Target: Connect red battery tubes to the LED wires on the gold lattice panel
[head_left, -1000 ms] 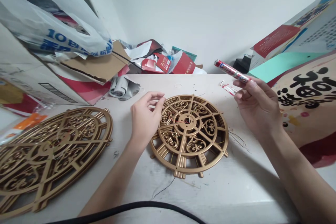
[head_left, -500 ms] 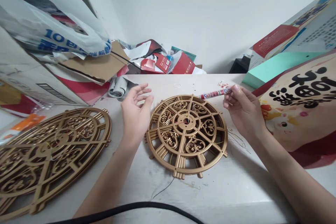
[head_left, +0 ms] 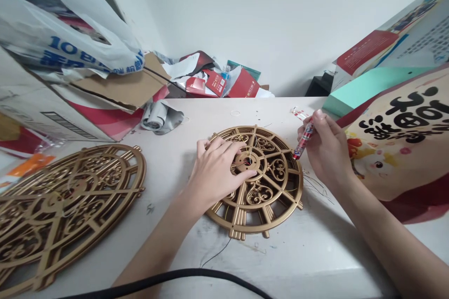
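Note:
A round gold openwork wheel (head_left: 271,182) lies flat on the white table (head_left: 315,252) in front of me. My left hand (head_left: 217,173) rests on the wheel's left half, fingers stretched out flat towards the hub, holding nothing. My right hand (head_left: 324,149) hovers at the wheel's right rim, closed around a thin red-and-white tube (head_left: 303,140) that points down at the rim. Thin yellow wire runs through the hub.
A stack of larger gold openwork discs (head_left: 66,205) lies at the left. Cardboard boxes and a white plastic bag (head_left: 70,46) crowd the left, printed bags (head_left: 403,135) the right, red packets (head_left: 224,84) the back. A black cable (head_left: 175,278) crosses the front edge.
My left hand has moved from beside the wheel onto it and lies flat. My right hand has lowered the tube from up in the air and tilted it down at the wheel's right rim.

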{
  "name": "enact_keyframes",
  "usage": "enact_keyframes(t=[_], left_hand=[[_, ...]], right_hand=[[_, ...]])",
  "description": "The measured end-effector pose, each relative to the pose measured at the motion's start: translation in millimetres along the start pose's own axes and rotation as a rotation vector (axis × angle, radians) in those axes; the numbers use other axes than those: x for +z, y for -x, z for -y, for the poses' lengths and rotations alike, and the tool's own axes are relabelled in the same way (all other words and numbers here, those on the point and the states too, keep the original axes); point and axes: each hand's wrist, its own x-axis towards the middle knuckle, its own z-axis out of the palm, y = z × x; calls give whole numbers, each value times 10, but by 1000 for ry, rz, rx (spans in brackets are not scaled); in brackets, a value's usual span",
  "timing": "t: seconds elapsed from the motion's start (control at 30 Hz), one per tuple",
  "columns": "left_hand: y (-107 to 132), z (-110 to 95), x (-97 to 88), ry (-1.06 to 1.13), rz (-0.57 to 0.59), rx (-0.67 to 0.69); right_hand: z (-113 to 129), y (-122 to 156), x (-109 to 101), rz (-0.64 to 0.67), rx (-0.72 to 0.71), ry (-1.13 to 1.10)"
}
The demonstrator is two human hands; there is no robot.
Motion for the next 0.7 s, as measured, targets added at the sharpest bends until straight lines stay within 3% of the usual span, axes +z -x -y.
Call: enact_keyframes(t=[0.23, 0.43, 0.6, 0.7], left_hand=[[-76, -35, -21, -39, 103, -14], [-206, -80, -89, -142, 139, 73], [-266, -86, -143, -134, 100, 87], [-290, -44, -267, -133, 55, 95]], right_hand=[[-18, 34, 11, -3, 23, -2], [-5, 53, 49, -23, 89, -34], [18, 28, 36, -39, 66, -27], [43, -12, -3, -45, 18, -28]])
